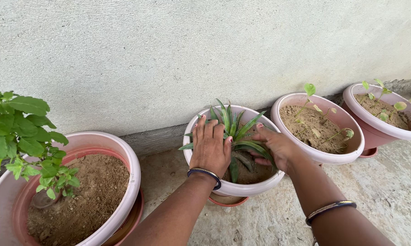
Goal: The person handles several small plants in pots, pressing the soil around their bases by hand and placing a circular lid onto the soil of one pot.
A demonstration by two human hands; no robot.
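So the spiky plant (235,132) sits in the middle pot (260,186), low in the soil, right against the wall (178,54); both hands are down in there with it. Left hand (210,148) lies flat, fingers together, palm on the soil on the plant's left; right hand (276,148) is spread loosely over the leaves on the right, not clamped on anything.

Leaves look stiff-ish but bendy, and they'd probably crease if squeezed; I'd hold it low at the base, where they bunch; soil looks dry and crumbly. The pot filled like that is likely heavy; grab it by the rim.

Further out: big pot (132,173) with a bushy green plant (23,136) near left; two pots of seedlings (315,118) on the right; bare concrete floor (378,191).
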